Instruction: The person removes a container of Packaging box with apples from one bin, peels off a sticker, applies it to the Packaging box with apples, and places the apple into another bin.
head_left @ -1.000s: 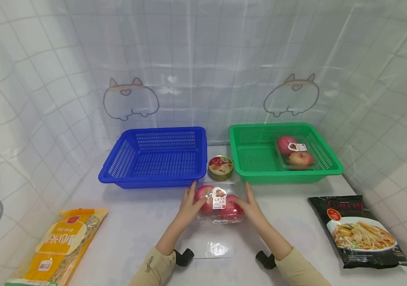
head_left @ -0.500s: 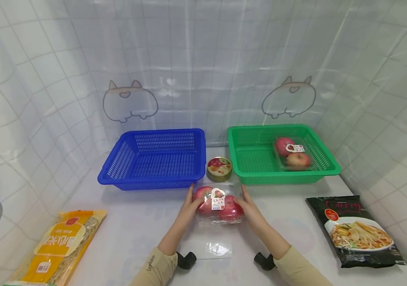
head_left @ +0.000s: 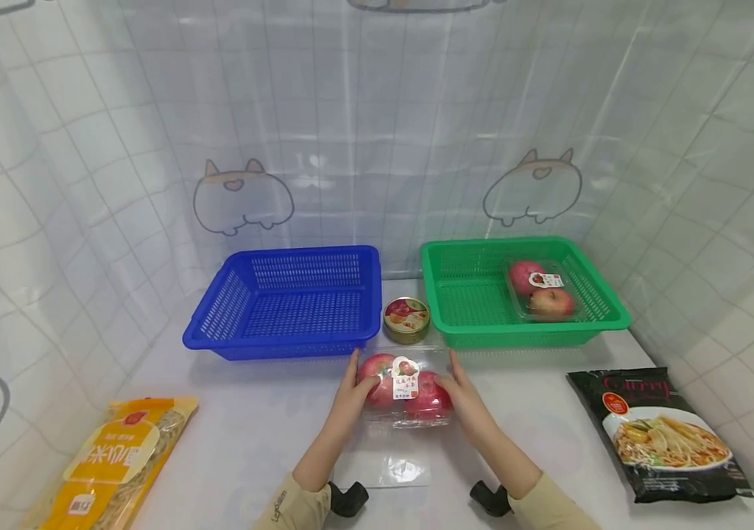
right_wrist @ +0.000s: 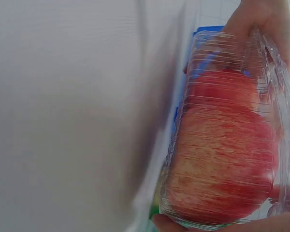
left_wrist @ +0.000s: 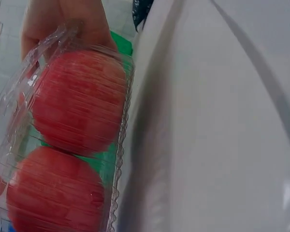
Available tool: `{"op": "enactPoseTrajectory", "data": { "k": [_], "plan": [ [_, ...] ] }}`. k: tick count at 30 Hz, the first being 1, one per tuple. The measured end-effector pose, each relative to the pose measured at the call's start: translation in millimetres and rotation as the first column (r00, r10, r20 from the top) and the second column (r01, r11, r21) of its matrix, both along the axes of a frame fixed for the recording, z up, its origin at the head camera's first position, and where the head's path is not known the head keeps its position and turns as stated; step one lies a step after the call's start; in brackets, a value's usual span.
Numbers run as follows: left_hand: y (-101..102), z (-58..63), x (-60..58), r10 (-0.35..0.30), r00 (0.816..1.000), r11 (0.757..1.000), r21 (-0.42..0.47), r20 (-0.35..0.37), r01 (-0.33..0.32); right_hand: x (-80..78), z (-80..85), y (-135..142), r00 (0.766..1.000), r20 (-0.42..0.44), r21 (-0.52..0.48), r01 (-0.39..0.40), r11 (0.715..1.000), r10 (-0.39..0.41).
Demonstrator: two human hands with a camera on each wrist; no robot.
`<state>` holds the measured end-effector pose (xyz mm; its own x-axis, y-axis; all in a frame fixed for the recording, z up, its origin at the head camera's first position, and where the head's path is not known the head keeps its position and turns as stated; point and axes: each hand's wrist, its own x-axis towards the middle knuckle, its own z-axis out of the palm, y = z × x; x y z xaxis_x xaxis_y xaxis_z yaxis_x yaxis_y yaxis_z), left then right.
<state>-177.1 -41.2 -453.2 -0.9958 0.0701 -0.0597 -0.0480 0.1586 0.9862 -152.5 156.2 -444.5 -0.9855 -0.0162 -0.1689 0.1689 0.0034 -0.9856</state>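
A clear plastic box of apples with a white label sits between both hands, just in front of the baskets. My left hand grips its left end, thumb over the top edge. At the opposite end my right hand grips it the same way. Two red apples show through the plastic in the left wrist view, with the right hand beyond them. The right wrist view has the box's ridged side close up and the left hand at its far end. The fingers under the box are mostly hidden.
Behind stand a blue basket and a green basket, which holds another apple box. Between them is a round can. A yellow food bag lies left, a black curry noodle bag right.
Both hands keep their hold on the apple box, which stays in about the same place before the can. The whole head view has shifted slightly downward in frame.
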Motion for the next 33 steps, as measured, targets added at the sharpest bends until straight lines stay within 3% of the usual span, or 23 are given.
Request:
{"op": "enactPoseTrajectory", "data": {
  "k": [10,19,26,33],
  "plan": [
    [5.9,20.7,17.6,0.012,1.0,0.997,0.074,-0.017,-0.011,13.1,20.8,10.0,1.0,0.026,-0.006,-0.009,1.0,0.009],
    [-4.1,30.7,25.0,-0.088,0.995,0.989,0.125,0.053,0.081,13.7,38.3,30.7,0.997,0.042,0.015,-0.061,0.998,0.061],
    [-11.5,34.8,23.8,-0.185,0.982,0.952,0.257,0.048,0.167,11.6,53.4,47.5,0.988,0.041,0.071,-0.151,0.986,0.148],
    [-14.3,39.6,25.2,-0.309,0.951,0.909,0.303,0.027,0.287,3.6,59.3,63.6,0.957,0.016,0.035,-0.288,0.957,0.288]
  ]
}}
